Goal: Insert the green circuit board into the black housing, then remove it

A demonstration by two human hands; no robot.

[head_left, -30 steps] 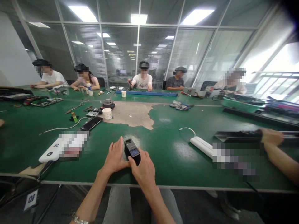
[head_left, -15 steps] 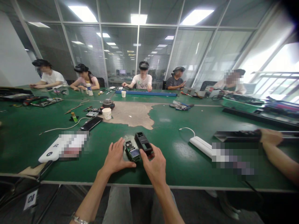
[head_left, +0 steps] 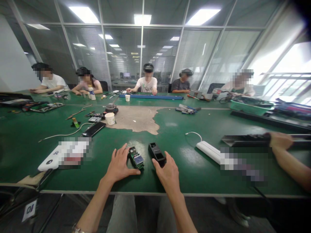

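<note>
White device, face partly blurred out (head_left: 50, 160): lay on the green counter (head_left: 181, 129) at far left. Black smartphone (head_left: 94, 129): lay just beyond it. Paper cup (head_left: 110, 119): stood upright past the phone. Left hand (head_left: 119, 164): its thumb and fingers were spread apart about the circuit board; contact could not be told. Circuit board with small display (head_left: 137, 158): lay on the counter between the hands. Black plastic casing (head_left: 155, 151): was clamped between the right hand's (head_left: 170, 166) thumb and fingers, just beside the board. White power strip (head_left: 209, 152): lay farther right, well apart.
</note>
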